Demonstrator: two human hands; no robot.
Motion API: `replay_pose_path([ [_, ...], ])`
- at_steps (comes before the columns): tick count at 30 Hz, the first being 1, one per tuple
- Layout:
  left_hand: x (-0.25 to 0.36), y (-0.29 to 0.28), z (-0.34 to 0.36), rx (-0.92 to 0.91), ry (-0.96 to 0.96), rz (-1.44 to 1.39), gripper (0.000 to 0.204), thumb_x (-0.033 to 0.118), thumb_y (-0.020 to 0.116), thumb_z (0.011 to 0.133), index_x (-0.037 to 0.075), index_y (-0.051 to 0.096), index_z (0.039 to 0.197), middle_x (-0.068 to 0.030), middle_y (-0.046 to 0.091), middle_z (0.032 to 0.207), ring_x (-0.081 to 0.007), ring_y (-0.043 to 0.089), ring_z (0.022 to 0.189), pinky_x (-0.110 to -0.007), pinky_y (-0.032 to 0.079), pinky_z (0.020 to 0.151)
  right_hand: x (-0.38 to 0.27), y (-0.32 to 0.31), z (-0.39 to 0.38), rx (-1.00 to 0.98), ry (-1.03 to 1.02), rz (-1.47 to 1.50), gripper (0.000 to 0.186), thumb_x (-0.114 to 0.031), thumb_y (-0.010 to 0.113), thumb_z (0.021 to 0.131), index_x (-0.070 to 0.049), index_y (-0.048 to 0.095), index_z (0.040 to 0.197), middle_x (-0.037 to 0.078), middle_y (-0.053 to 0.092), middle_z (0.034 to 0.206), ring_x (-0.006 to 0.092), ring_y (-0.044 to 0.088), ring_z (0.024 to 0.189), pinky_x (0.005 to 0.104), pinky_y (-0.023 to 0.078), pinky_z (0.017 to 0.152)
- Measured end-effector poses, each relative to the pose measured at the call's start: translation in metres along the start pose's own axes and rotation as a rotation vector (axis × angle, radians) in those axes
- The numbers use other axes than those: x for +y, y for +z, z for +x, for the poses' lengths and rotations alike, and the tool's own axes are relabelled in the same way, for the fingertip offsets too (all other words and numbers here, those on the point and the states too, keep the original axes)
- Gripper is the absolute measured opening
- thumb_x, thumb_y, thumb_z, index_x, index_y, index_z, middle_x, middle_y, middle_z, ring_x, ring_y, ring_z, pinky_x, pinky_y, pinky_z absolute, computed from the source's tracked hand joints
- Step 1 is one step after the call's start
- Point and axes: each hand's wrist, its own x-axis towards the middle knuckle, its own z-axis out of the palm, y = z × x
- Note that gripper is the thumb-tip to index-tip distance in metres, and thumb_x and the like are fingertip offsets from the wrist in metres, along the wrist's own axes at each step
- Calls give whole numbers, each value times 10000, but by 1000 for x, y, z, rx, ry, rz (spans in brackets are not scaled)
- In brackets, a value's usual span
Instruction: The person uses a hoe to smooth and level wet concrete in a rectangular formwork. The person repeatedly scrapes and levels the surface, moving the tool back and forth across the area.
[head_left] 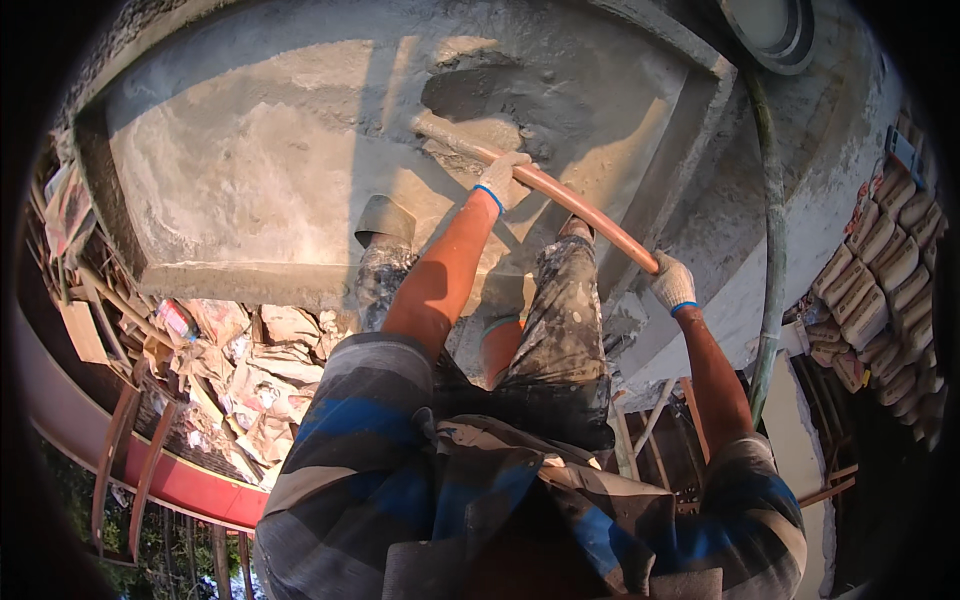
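Left grip [506,180] and right grip [674,284] clasp the pole [582,207]; stirring mortar [490,132] toward the trough's [230,281] far edge seems in hand, the next stroke needing steady leverage.

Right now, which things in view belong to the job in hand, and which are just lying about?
In use:
long handle, held in left hand and right hand
grey mix
walled basin

Apparently lying about:
crumpled paper
stacked sacks
hose
round container

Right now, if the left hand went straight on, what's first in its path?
Past the handle it grips, the left hand would likely meet the wet-looking gray mix first; height above it is unclear.
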Motion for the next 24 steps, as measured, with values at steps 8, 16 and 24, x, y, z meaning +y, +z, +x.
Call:
replay_pose_path([
  [8, 215, -199, -76, 150, 475, -133, 149, 187, 675, 967, 69, 618, 1038, -104, 619, 923, -273, 654, 855, -455, 600, 813, -277, 21, 78, -265, -315, -30, 440, -366, 736, 865, -107, 681, 1216, 205, 755, 992, 411, 722, 982, 527, 556, 860],
  [16, 217, -242, -96, 430, 664, -103, 260, 255, 664, 1002, 53, 569, 1134, -106, 627, 961, -275, 668, 848, -453, 619, 784, -357, 15, 52, -231, -425, 78, 396, -345, 715, 895, -80, 686, 1188, 208, 755, 997, 406, 729, 973, 527, 561, 855],
  [24, 42, -83, -30, 358, 416, -215, 197, 230, 689, 977, 90, 592, 1075, -77, 634, 945, -266, 639, 805, -421, 597, 832, -162, -51, 10, -159, -295, -14, 353, -309, 738, 881, -124, 671, 1174, 190, 746, 951, 406, 725, 919, 515, 567, 805],
])
